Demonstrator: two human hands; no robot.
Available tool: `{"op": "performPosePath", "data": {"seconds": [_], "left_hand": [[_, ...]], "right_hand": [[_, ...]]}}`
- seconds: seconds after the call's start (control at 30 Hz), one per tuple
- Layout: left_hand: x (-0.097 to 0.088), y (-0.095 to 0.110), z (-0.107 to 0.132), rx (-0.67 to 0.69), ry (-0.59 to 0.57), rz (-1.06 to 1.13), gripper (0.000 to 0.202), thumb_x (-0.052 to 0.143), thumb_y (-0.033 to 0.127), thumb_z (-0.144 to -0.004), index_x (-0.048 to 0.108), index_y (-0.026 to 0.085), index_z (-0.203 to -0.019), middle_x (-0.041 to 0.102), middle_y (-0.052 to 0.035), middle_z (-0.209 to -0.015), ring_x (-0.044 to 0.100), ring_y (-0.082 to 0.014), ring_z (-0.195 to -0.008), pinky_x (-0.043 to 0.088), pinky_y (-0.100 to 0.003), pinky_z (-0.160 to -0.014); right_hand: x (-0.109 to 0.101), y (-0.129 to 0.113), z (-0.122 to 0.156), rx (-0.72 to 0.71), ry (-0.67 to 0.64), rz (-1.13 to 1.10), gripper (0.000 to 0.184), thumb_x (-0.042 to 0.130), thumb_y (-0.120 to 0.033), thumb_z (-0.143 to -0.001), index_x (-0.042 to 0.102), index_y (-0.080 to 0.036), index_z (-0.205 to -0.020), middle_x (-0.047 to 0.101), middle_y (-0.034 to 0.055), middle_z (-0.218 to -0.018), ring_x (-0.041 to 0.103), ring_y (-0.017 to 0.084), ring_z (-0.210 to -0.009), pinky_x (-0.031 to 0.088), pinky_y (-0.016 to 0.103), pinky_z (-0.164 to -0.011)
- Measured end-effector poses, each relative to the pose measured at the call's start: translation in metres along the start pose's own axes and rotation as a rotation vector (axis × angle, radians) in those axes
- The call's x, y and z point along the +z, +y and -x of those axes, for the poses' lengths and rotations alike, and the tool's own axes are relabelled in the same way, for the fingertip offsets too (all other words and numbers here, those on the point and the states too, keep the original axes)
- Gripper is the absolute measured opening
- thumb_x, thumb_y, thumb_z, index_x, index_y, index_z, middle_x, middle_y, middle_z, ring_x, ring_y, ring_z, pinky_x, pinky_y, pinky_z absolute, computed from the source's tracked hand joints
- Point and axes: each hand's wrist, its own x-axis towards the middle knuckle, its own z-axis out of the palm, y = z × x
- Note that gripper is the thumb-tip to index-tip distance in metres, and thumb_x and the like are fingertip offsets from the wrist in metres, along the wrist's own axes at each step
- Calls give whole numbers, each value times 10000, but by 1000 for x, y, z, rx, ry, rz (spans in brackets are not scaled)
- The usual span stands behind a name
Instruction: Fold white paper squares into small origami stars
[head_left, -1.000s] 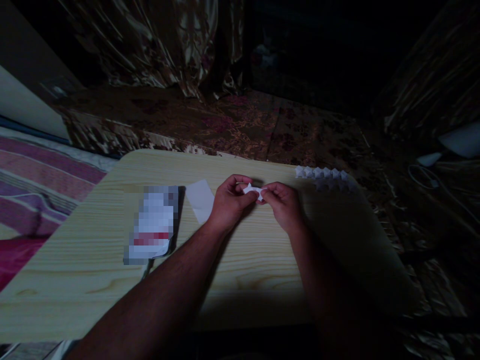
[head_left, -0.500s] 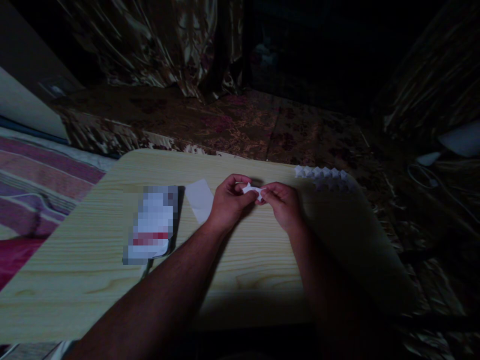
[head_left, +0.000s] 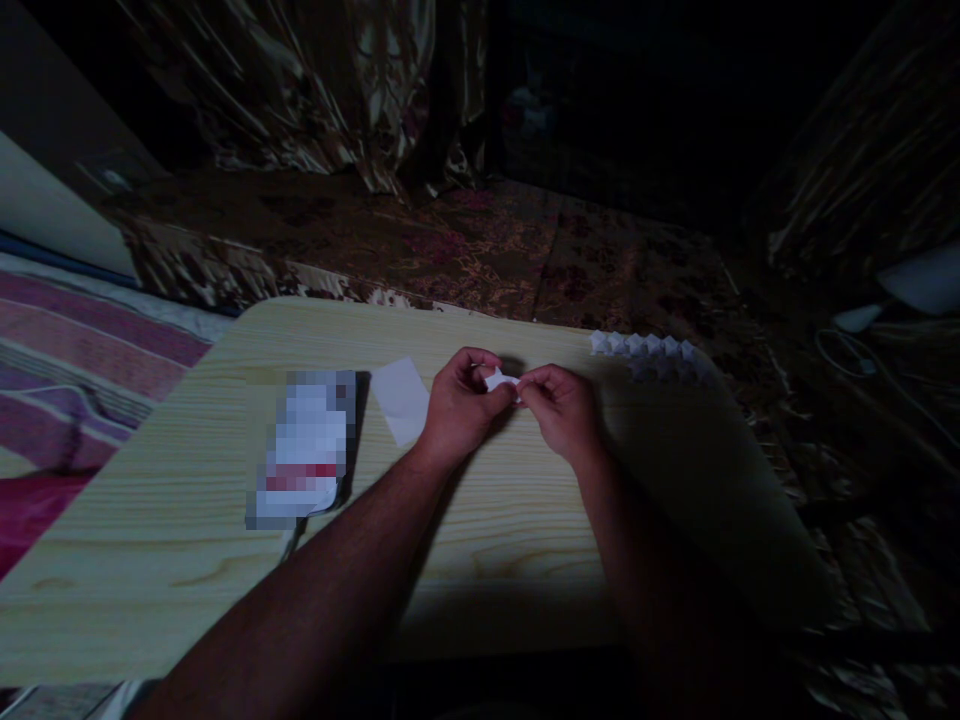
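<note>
A small white folded paper star point(head_left: 498, 380) is pinched between my two hands above the middle of the wooden table point(head_left: 517, 530). My left hand point(head_left: 465, 405) grips its left side, the thumb lying across the front. From the right, the thumb and forefinger of my right hand point(head_left: 562, 400) close on its other edge and cover part of it. Just left of my left hand, a flat white sheet of paper point(head_left: 401, 400) lies on the table.
Several white paper stars point(head_left: 643, 345) stand in a row at the table's far right corner. On the left lies a blurred-out rectangular object point(head_left: 307, 450) with a cable. A striped bedcover point(head_left: 82, 350) borders the left side; patterned fabric point(head_left: 450, 240) runs behind the table.
My right hand's fingers have shifted slightly on the paper star and now cover more of its right side. My left hand stays nearly where it was.
</note>
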Motion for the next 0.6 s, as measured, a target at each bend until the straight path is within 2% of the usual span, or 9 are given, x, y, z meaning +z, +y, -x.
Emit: {"op": "performPosePath", "data": {"seconds": [0.17,0.37,0.6], "left_hand": [[0,0,0,-20,-8,-9,339,733,170,-612,541,185,-891,603,32,-694,561,-86,-544,423,-192,-507],[-3,-1,-1,-71,-78,3,357,731,185,-630,547,181,-936,632,12,-693,589,-113,-557,441,-214,-518],[-3,0,-1,-102,-85,10,409,756,197,-609,552,171,-962,651,0,-709,598,-114,-578,452,-215,-536]], "right_hand": [[-1,0,-1,-4,3,-21,131,600,-304,-749,623,-176,-730,635,2,-647,605,138,-616,481,248,-596],[-3,1,-1,-25,-13,-6,122,586,-282,-763,618,-172,-720,613,-6,-633,576,125,-605,447,235,-580],[-4,-3,-1,-37,15,42,128,595,-290,-750,611,-168,-714,601,-8,-649,548,116,-615,421,224,-575]]}}
